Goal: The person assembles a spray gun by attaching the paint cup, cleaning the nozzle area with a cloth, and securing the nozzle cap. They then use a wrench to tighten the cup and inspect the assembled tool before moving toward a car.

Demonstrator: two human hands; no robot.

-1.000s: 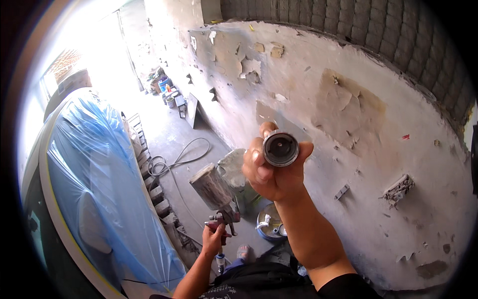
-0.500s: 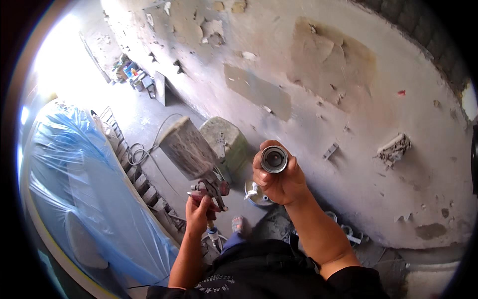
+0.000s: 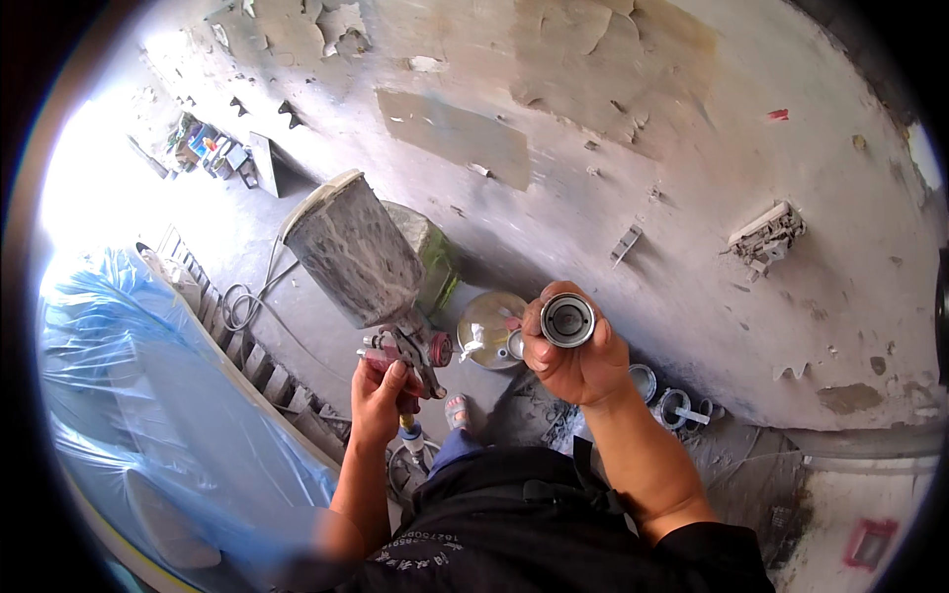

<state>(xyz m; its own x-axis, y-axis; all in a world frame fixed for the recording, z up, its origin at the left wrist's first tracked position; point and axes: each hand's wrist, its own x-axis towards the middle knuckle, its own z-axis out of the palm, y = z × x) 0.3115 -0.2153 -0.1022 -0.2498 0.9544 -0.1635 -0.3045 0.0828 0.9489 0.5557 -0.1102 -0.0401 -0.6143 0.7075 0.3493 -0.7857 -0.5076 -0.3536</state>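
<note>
My left hand grips the handle of a paint spray gun. Its paint-smeared plastic cup rises tilted up and to the left. My right hand holds a small round metal cap or ring part up between the fingertips, its open face turned toward the camera. The two hands are apart, the round part to the right of the gun's head. Below the hands are my dark shirt and a sandalled foot.
A patched, peeling grey wall runs along the right. A round metal lid and small tins lie on the floor at its foot. A blue plastic-wrapped object, hoses and distant clutter lie left.
The view has tilted down and both hands have dropped lower. The spray gun and the round part have come closer together, and more of the floor shows.
</note>
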